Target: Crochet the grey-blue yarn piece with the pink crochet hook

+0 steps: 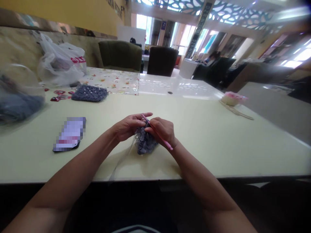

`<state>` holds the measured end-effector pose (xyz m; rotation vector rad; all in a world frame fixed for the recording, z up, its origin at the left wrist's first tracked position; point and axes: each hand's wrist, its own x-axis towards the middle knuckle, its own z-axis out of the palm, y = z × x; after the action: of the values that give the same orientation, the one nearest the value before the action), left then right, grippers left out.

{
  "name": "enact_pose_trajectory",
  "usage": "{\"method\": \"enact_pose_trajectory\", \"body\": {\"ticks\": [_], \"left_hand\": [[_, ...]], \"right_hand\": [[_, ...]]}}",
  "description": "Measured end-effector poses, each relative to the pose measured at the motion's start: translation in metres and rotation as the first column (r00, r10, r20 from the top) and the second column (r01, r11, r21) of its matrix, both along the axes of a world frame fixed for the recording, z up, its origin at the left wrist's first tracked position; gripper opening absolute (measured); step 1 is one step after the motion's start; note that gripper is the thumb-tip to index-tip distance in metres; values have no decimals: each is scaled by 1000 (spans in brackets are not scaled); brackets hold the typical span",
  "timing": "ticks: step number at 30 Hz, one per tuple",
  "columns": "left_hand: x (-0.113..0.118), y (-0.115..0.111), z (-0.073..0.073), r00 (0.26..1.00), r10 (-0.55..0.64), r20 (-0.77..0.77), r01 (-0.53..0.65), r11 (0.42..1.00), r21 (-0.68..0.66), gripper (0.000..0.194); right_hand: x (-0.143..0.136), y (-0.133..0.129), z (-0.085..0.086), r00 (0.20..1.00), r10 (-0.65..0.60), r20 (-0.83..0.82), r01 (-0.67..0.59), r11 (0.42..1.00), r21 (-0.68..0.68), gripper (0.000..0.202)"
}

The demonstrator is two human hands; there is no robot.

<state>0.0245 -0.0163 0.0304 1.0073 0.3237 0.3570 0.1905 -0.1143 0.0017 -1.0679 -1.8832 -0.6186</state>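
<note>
Between my hands hangs a grey-blue piece of crochet work (145, 142), its lower part close to the tabletop. My left hand (130, 126) pinches its upper edge, with the index finger stretched out along the top. A pink crochet hook (167, 144) lies slantwise in my right hand (162, 127), its tip at the work near my left fingers and its back end by my wrist. The right fingers are closed around the hook. A strand of grey yarn (119, 161) runs from the work down over the table's front edge. The stitches at the hook tip are too small to make out.
A phone (70, 134) lies to the left. Behind it are a folded grey crocheted piece (89, 93), small red wrappers (59, 95), a white plastic bag (62, 61) and a clear bag of grey yarn (19, 103). A pink-topped bowl (232, 98) stands far right. Chairs (162, 60) line the far side.
</note>
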Motion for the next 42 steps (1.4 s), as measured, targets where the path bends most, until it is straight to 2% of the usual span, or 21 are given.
{"method": "enact_pose_trajectory", "body": {"ticks": [4,12,17,23,30,32,35,38,40,42], "left_hand": [[-3,6,2,999,33,14,-34,999,12,60],[-8,15,5,992,122,42,-126,983,136,61],[-7,13,3,992,110,55,-118,977,175,61],[0,3,-5,996,61,60,-71,982,177,57],[7,-8,-8,977,190,94,-205,959,195,59],[10,-13,-9,967,234,104,-250,948,196,63],[14,-22,-10,942,311,125,-332,918,217,70],[18,-28,-12,919,377,114,-392,901,183,70],[20,-31,-13,914,391,107,-403,906,131,69],[20,-32,-14,918,378,122,-388,919,73,74]], "right_hand": [[2,-2,5,969,143,-202,-170,978,-125,19],[0,-15,20,916,124,-381,-228,943,-243,17],[-1,-14,21,828,82,-555,-281,917,-283,24],[-8,-8,13,822,89,-562,-272,929,-251,21],[-5,-6,9,850,82,-520,-236,942,-237,18],[-4,-4,7,902,49,-430,-170,954,-248,19],[-7,-2,2,979,-120,-168,93,983,-160,22],[-12,0,0,942,-335,22,335,942,14,25],[-15,-1,-1,919,-388,69,383,921,65,27],[-16,-3,0,918,-388,79,383,921,76,27]]}}
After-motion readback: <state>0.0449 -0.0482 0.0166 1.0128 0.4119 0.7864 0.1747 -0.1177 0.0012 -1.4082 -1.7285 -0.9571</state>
